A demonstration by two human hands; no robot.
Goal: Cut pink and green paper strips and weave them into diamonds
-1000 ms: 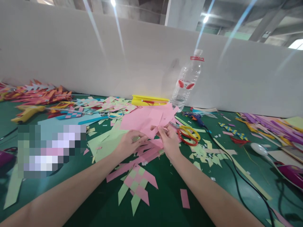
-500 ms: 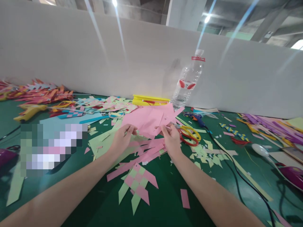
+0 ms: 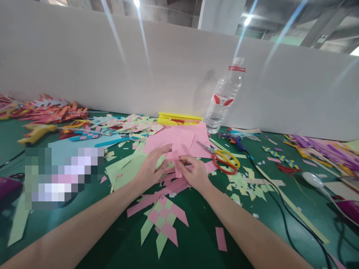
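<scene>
My right hand (image 3: 195,172) pinches a narrow pink paper strip (image 3: 178,172) between thumb and fingers, and the strip points down toward me. To the left of the strip is my left hand (image 3: 153,164), fingers and thumb apart, with nothing visible in it. Behind both hands lies a pink paper sheet (image 3: 187,139). Several loose pink strips (image 3: 175,186) are spread beneath them. Closer to me on the table sits a woven pink-and-green paper piece (image 3: 161,213) with pointed ends. Yellow-and-red handled scissors (image 3: 227,158) rest just right of my right hand, blades on the pink sheet.
A clear plastic bottle (image 3: 223,101) leans near the white partition (image 3: 112,67). Green paper scraps (image 3: 249,185) lie to the right. A blue glue gun (image 3: 237,144) trails a black cord. At left are a yellow glue gun (image 3: 37,134) and a light green sheet (image 3: 120,170).
My right hand has moved left, away from the scissors, bringing the pink strip between the hands. The left hand has shifted slightly right and its fingers have spread.
</scene>
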